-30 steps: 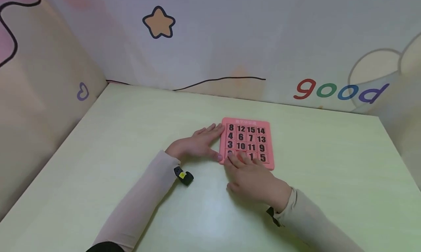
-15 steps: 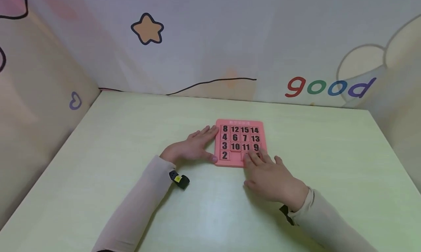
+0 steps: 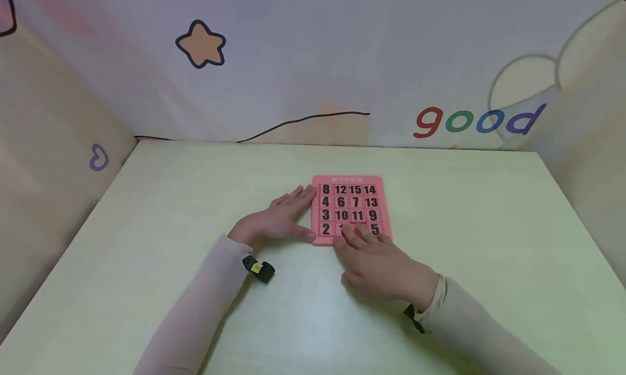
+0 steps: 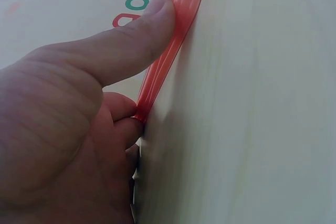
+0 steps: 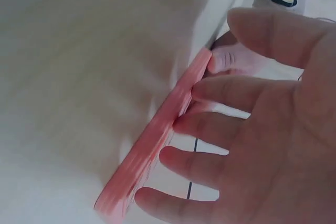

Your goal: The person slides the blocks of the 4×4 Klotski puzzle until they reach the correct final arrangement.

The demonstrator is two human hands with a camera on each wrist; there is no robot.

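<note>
A pink number slide puzzle (image 3: 386, 217) with black-numbered tiles lies flat on the table. My left hand (image 3: 271, 221) is spread along its left side, fingertips at the upper left edge and thumb at the lower left corner. In the left wrist view, the thumb (image 4: 131, 40) rests against the puzzle's pink rim (image 4: 170, 51). My right hand (image 3: 379, 263) reaches over the near edge with fingers extended, its fingertips on the bottom row. They partly cover the tile 1 beside the tile 2 (image 3: 325, 229). A gap shows just left of the tile 5 (image 3: 374, 229), partly behind the fingers.
The pale green table (image 3: 195, 190) meets a printed wall (image 3: 293, 65) at the back and panels on both sides. A black band with a yellow mark (image 3: 258, 268) sits at the left wrist, and another black band (image 3: 414, 318) at the right.
The tile 1 has slid one place left, so the gap is now in the third column. My right hand moved right, then back left. The left hand kept its place on the puzzle.
</note>
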